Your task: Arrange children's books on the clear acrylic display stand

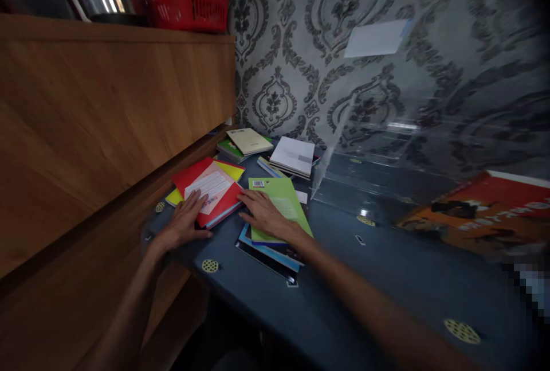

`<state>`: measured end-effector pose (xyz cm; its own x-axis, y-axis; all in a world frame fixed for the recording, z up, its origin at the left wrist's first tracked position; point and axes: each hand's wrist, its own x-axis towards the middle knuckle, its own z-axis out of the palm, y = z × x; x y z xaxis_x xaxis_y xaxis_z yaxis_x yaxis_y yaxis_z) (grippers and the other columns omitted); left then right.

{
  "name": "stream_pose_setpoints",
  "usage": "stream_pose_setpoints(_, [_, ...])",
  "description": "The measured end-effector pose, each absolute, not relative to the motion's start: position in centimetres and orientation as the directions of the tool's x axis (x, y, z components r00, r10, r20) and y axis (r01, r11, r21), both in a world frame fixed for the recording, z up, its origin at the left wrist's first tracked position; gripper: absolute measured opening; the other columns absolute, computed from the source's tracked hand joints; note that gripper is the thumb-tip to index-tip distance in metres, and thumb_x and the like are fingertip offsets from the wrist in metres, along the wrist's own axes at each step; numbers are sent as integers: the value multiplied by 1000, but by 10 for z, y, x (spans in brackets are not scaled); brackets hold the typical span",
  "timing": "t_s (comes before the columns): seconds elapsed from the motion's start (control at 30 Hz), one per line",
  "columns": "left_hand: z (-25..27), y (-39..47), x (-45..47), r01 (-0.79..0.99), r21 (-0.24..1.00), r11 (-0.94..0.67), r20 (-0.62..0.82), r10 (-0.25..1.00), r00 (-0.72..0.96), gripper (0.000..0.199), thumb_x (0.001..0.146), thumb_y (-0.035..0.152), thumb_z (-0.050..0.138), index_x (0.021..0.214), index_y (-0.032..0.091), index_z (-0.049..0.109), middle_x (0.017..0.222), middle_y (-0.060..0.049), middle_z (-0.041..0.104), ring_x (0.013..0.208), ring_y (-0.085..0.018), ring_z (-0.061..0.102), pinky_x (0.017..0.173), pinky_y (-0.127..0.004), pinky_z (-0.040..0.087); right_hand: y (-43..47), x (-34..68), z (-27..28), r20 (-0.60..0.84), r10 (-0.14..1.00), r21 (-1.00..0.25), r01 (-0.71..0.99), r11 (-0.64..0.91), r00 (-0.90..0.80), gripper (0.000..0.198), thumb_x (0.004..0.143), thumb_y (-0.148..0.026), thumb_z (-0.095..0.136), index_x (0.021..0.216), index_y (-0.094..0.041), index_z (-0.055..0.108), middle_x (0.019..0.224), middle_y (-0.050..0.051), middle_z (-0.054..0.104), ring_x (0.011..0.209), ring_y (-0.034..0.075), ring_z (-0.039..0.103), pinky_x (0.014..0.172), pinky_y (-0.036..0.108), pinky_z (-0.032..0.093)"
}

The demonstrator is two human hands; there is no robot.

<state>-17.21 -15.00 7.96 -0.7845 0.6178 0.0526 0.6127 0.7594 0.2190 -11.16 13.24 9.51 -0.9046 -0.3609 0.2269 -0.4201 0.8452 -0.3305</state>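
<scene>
My left hand (184, 225) lies with its fingers stretched over the lower left part of a red book (227, 202). That book rests on a yellow book (231, 170), which shows at two of its corners. The fingertips of my right hand (264, 213) reach the red book's right edge, while the palm is over a green book (281, 196). Its fingers are extended and nothing is gripped in them. Under the green book, blue and dark books (272, 256) stick out toward me.
Behind are a cream book (249, 140) on green ones and a white-topped stack (293, 155). A clear acrylic rack (365, 170) stands to the right, with an orange-red book (481, 210) beyond it. A wooden cabinet (107, 96) borders the dark table (344, 279) on the left.
</scene>
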Motion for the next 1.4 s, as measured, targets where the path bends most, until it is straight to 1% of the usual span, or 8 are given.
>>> stream_pose_setpoints(0.17, [85,-165,-182,662,315,680,58,683,-728,94,79,68,64,156,25,30,166,-13,20,153,-32,19,121,-50,23,130,-114,87,242,-336,-306,-400,864,-910,45,97,-27,54,140,-15,54,148,17,51,139,27,45,117,50,30])
stream_pose_setpoints(0.33, [93,-172,-187,679,396,618,67,718,-692,80,87,64,58,154,26,36,166,-10,24,152,-27,24,123,-46,22,128,-113,89,213,-307,-315,-363,877,-928,47,93,-19,51,139,-12,55,149,17,50,141,26,43,117,49,30])
stream_pose_setpoints(0.57, [101,-174,-187,694,402,597,29,749,-662,74,91,60,56,154,28,34,166,-8,22,153,-26,21,124,-47,20,130,-106,93,171,-253,-281,-294,914,-952,54,88,-11,46,142,-13,52,152,17,46,144,26,38,118,48,27])
stream_pose_setpoints(0.77, [101,-160,-168,671,285,685,-28,705,-708,89,83,58,68,156,27,28,166,-14,20,154,-32,15,122,-61,13,129,-116,90,157,-281,-217,-310,925,-947,55,89,-16,50,144,-16,49,148,19,50,144,33,36,117,58,23])
stream_pose_setpoints(0.9, [88,-147,-157,671,161,724,118,660,-742,83,86,44,69,156,25,29,163,-17,28,152,-31,22,121,-63,13,121,-135,90,146,-301,-172,-324,930,-942,67,84,-20,65,147,-16,44,138,23,55,134,42,44,111,68,22])
stream_pose_setpoints(1.07, [80,-145,-155,731,84,677,239,698,-675,69,90,29,61,153,21,35,160,-17,36,151,-28,26,123,-58,19,122,-147,95,165,-346,-126,-368,921,-924,66,86,-21,66,148,-20,44,121,19,63,115,37,55,105,64,33])
stream_pose_setpoints(1.27, [84,-153,-168,788,140,599,393,697,-599,57,97,39,51,150,22,40,156,-14,43,148,-26,35,123,-52,23,139,-147,96,221,-369,-273,-421,865,-903,60,90,-37,64,146,-21,48,117,14,60,110,30,55,102,52,38])
stream_pose_setpoints(1.4, [104,-156,-176,788,310,533,480,627,-613,49,98,45,47,142,25,52,146,-11,56,139,-27,47,120,-48,30,139,-150,97,361,-290,-470,-441,764,-886,59,88,-38,64,143,-20,51,112,11,57,104,27,56,95,45,46])
